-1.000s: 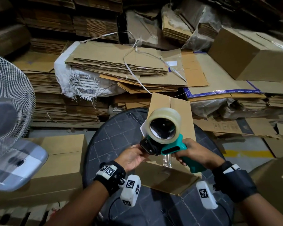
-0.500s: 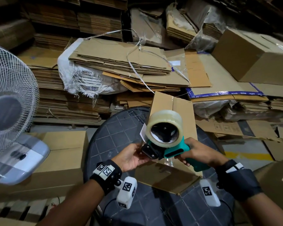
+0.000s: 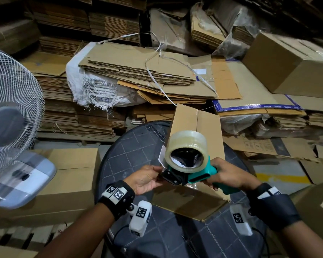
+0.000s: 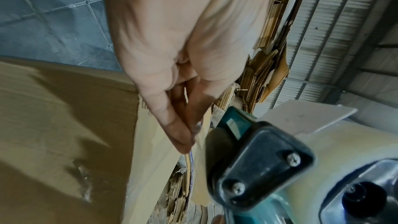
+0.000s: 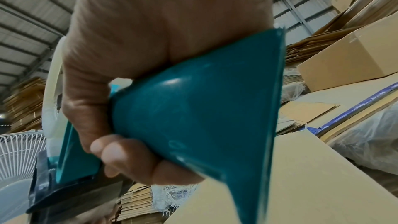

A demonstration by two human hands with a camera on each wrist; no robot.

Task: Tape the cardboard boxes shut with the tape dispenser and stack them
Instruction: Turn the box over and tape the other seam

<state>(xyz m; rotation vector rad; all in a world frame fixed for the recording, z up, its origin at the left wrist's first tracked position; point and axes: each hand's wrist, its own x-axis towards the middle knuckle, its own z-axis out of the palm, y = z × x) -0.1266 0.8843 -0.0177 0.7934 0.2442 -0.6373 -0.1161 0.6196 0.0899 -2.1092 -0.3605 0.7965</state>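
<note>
A long cardboard box (image 3: pixel 203 123) lies on the round dark table (image 3: pixel 131 151), its top flaps closed along a centre seam. Just above its near end I hold a teal tape dispenser (image 3: pixel 199 175) carrying a roll of clear tape (image 3: pixel 186 146). My right hand (image 3: pixel 227 174) grips the teal handle (image 5: pixel 204 108). My left hand (image 3: pixel 147 178) is at the dispenser's black front end (image 4: pixel 258 159), where thumb and fingertips (image 4: pixel 185 135) pinch the clear tape end. The box (image 4: pixel 53 125) sits just under that hand.
A white standing fan (image 3: pixel 9 108) is close on the left. A closed box (image 3: pixel 71 174) sits beside the table at left, another box (image 3: pixel 321 202) at lower right. Stacks of flat cardboard (image 3: pixel 138 71) and a large box (image 3: pixel 287 62) fill the back.
Both hands and the dispenser stay over the box's near end, almost unmoved. The head view has shifted a little.
</note>
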